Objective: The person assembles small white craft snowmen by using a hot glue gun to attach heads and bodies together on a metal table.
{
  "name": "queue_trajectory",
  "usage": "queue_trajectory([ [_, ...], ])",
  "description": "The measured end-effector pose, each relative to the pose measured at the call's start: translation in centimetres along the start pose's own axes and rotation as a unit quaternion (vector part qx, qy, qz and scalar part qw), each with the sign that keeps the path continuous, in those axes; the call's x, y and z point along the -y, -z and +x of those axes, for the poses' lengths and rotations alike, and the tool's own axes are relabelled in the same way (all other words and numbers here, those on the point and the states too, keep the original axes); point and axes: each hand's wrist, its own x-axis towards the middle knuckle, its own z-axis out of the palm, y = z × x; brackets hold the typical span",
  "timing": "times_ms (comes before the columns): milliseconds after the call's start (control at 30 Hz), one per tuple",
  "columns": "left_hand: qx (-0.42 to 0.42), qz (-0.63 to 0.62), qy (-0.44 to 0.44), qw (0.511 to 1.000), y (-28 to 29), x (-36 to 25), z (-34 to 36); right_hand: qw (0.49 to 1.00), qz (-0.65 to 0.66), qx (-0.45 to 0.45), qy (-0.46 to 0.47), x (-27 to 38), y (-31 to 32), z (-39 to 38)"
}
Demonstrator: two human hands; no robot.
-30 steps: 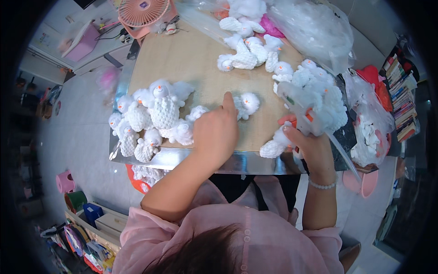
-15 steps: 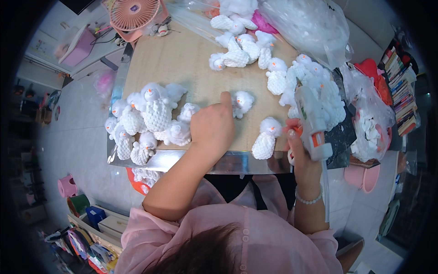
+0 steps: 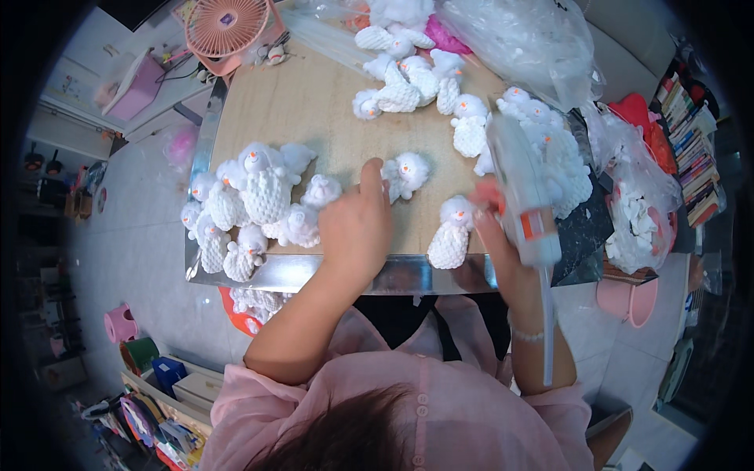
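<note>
My left hand (image 3: 357, 228) is over the middle of the table, palm down and index finger stretched out; its other fingers are mostly hidden. Its fingertip is close beside a small white plush snowman (image 3: 408, 176) with an orange nose; contact is unclear. In my right hand (image 3: 501, 239) is a pale glue gun (image 3: 525, 196) with an orange part, gripped upright, a long clear glue stick (image 3: 547, 330) trailing from its back. Another snowman (image 3: 450, 233) lies left of that hand. More snowmen crowd the left (image 3: 267, 192), a second group (image 3: 412, 82) the far side.
A pile of white snowmen (image 3: 561, 165) covers the table's right side, behind the glue gun. Clear plastic bags (image 3: 526, 47) lie at the back right. A pink fan (image 3: 228, 27) stands at the far left corner. The table's metal edge (image 3: 314, 275) runs along the front.
My left hand has drawn slightly left and nearer me, showing more of the snowman beside it. My right hand has shifted a little left with the glue gun, now blurred.
</note>
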Motion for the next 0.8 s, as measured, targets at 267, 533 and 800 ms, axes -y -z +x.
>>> queue_trajectory([
  [267, 0.005, 0.034, -0.058, 0.998, -0.4, 0.3, -1.1, 0.973, -0.036, 0.226, 0.027, -1.7, -4.4, 9.3],
  [533, 0.013, 0.043, -0.077, 0.996, -0.6, 0.7, -1.3, 0.970, -0.030, 0.241, -0.020, -1.7, -6.1, 8.6],
  [800, 0.013, 0.037, -0.080, 0.996, -0.7, 0.9, -1.1, 0.974, -0.007, 0.226, -0.027, -1.6, -6.3, 8.3],
])
